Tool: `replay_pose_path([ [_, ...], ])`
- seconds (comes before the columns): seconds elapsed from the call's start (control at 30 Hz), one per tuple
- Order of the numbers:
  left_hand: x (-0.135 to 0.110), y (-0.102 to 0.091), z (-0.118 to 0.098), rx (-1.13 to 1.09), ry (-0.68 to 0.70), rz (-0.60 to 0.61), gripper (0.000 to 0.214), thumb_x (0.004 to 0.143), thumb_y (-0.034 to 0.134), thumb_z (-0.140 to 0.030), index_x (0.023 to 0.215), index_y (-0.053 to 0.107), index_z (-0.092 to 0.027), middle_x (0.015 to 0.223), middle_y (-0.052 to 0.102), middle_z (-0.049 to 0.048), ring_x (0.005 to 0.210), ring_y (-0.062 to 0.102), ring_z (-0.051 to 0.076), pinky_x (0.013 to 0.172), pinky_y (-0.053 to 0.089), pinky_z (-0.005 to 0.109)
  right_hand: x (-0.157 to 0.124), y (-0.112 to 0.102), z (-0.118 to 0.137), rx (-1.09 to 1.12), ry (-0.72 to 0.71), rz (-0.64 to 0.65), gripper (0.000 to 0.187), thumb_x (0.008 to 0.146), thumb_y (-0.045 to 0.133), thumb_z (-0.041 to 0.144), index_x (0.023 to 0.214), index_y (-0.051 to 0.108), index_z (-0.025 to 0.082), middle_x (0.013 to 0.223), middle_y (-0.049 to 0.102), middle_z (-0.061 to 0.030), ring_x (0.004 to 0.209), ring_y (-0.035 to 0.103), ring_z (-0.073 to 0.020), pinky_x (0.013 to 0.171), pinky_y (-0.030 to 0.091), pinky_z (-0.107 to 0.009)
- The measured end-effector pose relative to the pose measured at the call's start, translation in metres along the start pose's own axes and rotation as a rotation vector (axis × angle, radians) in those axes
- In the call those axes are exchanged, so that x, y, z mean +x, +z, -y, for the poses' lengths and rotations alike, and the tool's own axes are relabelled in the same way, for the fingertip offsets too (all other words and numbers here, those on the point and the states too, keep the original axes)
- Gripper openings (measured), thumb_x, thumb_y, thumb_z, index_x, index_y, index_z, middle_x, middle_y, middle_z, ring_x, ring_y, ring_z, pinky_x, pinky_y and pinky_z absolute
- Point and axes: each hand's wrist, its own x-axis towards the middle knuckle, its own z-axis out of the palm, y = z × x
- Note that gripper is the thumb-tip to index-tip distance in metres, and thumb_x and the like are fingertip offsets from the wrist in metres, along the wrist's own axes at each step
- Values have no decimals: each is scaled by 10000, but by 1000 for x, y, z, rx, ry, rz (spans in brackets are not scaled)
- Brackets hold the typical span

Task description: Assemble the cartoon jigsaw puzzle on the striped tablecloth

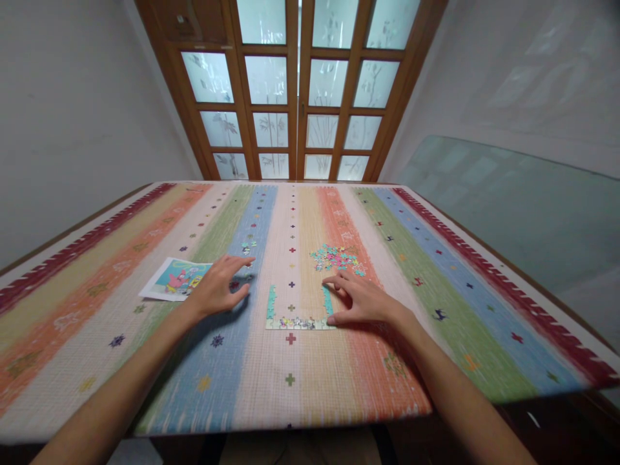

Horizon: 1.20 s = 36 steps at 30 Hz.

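Cloth: a striped cloth (268, 394) covers the table before you and carries everything you work with.
Doors: wooden doors (292, 129) with frosted panes stand beyond the far edge.
Panel: a pale green panel (508, 194) stands along the wall on your right.
Left hand: your left hand (217, 287) hangs over the blue stripe, thumb and forefinger wide apart, holding nothing you can see.
Right hand: your right hand (361, 299) is at the frame's right side, thumb by the lower corner, forefinger by the upper end, with a wide gap between; you cannot tell how firmly either touches.
Picture: a cartoon picture (180, 279) lies flat, its right part behind your left hand.
Frame: a three-sided frame (300, 323) of joined puzzle pieces lies between your hands, its far side open.
Pile: a pile (334, 258) of pieces lies beyond your right hand.
Strays: a few stray pieces (248, 247) lie just beyond your left fingertips.
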Motion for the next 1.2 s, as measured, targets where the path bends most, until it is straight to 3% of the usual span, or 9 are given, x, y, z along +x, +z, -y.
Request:
replay_pose_path([
  [0.1,-6,-3,14,127,-55,82,501,810,576,-300,1296,634,-191,1217,677,123,1106,596,325,1011,475,510,0,2,-2,-10,-7,-5,726,753,812,558,1360,595,226,1251,610,-129,1057,627,-316,915,526,-448],
  [0.2,-12,0,18,177,-101,116,431,857,554,-377,1210,682,-166,1200,684,142,1092,595,330,1019,470,508,1,3,-4,-16,-18,-13,727,751,813,560,1359,601,222,1254,612,-130,1041,630,-314,911,526,-451],
  [0.33,-13,2,20,177,-151,97,418,901,551,-483,1120,716,-167,1169,693,149,1080,595,343,1003,471,528,1,3,-4,-13,-22,-11,719,750,814,558,1352,607,222,1237,619,-129,1027,631,-314,901,529,-450],
  [0.73,-15,-5,23,198,-264,89,404,846,584,-480,1059,731,-169,1108,694,142,1071,590,343,997,469,507,1,2,-2,-20,-8,-1,707,758,821,531,1341,616,190,1253,613,-145,1064,628,-325,932,521,-468],
  [0.97,6,5,14,232,-315,66,395,922,522,-520,891,753,-202,1032,697,153,1016,594,336,950,465,485,2,4,-5,-3,-30,-12,696,749,824,544,1320,620,202,1240,610,-143,1094,608,-335,949,515,-475],
  [1.2,32,19,4,304,-363,105,367,913,556,-473,753,728,-190,931,696,167,993,602,366,919,471,483,1,3,-4,1,-8,-5,713,747,806,581,1327,624,209,1231,601,-134,1064,613,-318,944,506,-470],
])
